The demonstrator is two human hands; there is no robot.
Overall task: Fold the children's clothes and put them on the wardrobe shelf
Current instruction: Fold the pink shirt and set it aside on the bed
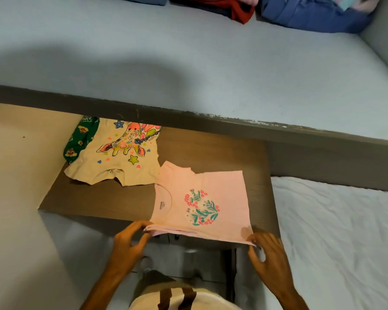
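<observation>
A pink children's T-shirt (213, 198) with a flower print lies flat on the brown board (94, 198), its neck to the left. My left hand (130, 240) pinches the shirt's near left edge. My right hand (267, 253) pinches its near right corner. Further back on the board lies a cream T-shirt (119, 157) with a bright giraffe print, and a green printed garment (78, 142) pokes out from under its left side. Above, the pale blue wardrobe shelf (188, 63) holds folded clothes at its back: a red piece (238, 12) and a blue piece (311, 16).
The shelf's dark front edge (211, 121) overhangs the back of the board. A white sheet (336, 231) covers the bed on the right. A beige wall (14, 164) stands on the left. My own torso and legs fill the bottom middle.
</observation>
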